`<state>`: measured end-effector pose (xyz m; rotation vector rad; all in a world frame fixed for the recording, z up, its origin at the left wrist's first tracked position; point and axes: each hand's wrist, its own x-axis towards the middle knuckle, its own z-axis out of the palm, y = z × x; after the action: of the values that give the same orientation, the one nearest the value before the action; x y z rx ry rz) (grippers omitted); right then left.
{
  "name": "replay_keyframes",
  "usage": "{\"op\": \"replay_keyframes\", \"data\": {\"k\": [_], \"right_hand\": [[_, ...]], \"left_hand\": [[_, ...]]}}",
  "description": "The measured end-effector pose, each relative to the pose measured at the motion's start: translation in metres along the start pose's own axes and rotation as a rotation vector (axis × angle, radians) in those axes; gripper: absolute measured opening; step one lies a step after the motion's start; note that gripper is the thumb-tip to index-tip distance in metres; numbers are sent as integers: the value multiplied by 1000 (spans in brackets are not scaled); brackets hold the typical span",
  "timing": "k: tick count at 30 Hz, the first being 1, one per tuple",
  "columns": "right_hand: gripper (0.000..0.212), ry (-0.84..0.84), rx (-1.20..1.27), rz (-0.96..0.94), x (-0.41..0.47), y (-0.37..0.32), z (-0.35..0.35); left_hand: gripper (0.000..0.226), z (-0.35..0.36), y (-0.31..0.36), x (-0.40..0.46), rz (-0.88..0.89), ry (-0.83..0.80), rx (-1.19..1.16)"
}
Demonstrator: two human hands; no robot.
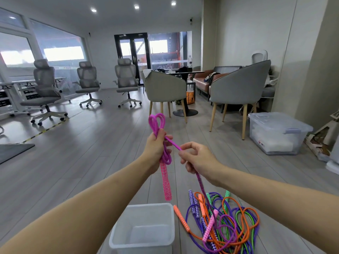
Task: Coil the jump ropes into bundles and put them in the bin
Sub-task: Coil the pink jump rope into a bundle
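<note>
Head view: bin (170,233) stands nearest, looks empty, loose ropes (229,226) just right of it. Above the bin, left hand (156,145) grips the pink rope (166,156) coils; right hand (196,158) pinches the free length. Best to wrap snug turns around the bundle.

Head view looks forward, down; hands near.
</note>
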<state>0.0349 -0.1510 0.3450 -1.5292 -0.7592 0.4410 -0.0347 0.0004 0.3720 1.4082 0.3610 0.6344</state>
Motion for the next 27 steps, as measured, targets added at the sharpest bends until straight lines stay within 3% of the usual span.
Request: {"op": "replay_keyframes", "data": {"k": [4,6,8,10,13,19,23,27], "right_hand": [[17,-227,-389,43,-11,10,-7],[17,-244,-578,51,-14,17,-12],[11,-185,-521,20,-13,21,-17],[8,-116,-264,7,-11,16,-22],[6,-179,20,22,-12,5,-24],[26,-381,-205,96,-19,5,-36],[20,-329,-478,-10,-18,11,-50],[15,-231,-485,-137,-16,3,-44]], "left_hand": [[26,-4,17,10,13,83,-330],[26,-3,23,11,21,110,-426],[27,-3,26,10,6,128,-430],[28,-4,26,11,-10,141,-412],[28,-8,27,13,-13,146,-411],[28,-20,42,17,3,112,-447],[28,-35,42,12,11,-13,-235],[34,-30,26,-1,-18,-185,15]]}}
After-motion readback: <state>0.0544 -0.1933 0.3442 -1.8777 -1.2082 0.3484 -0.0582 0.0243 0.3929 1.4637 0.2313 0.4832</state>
